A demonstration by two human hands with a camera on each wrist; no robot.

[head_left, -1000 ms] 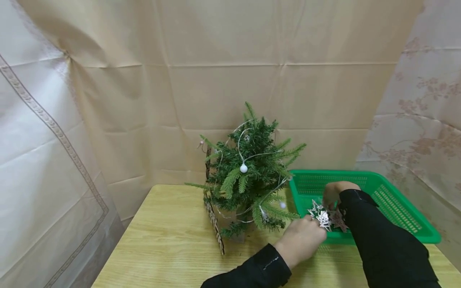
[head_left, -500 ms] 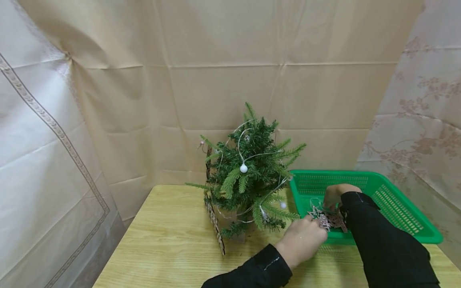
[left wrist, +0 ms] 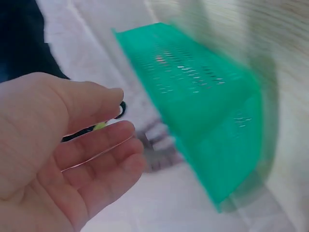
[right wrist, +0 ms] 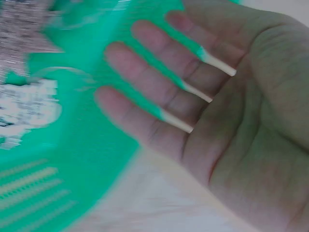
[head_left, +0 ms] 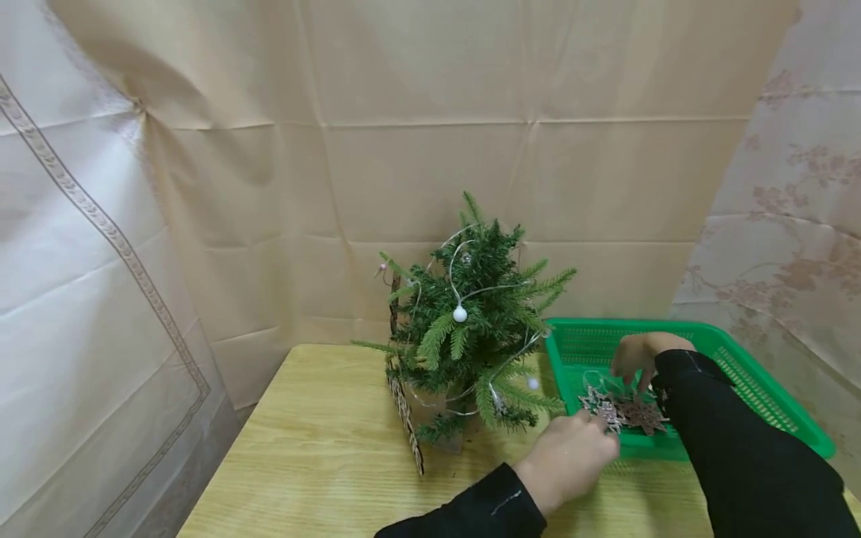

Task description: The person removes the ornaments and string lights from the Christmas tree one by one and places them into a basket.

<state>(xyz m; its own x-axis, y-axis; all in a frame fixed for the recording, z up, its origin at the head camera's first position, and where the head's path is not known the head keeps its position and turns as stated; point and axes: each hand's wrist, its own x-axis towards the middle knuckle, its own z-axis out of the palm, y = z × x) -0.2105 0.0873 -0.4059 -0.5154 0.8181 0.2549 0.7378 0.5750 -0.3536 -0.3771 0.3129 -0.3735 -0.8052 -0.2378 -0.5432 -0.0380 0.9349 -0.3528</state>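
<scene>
My left hand is at the front left rim of the green basket. In the left wrist view its thumb and fingers are loosely bent with a gap between them, and a blurred snowflake ornament shows beyond the fingertips. Inside the basket my right hand hovers over the ornaments. The right wrist view shows its fingers extended and spread, holding nothing. A silvery snowflake and a pinkish one lie near the fingertips, with thin clear loops. In the head view, a brownish-pink snowflake lies below the right hand.
A small green Christmas tree with a string of lights and a white ball stands left of the basket. A dark-edged upright panel borders its left side. A beige cloth hangs behind the wooden table.
My right hand has lifted slightly and shifted right, leaving more of the brownish-pink snowflake visible. The left hand has barely moved. The head view has shifted slightly.
</scene>
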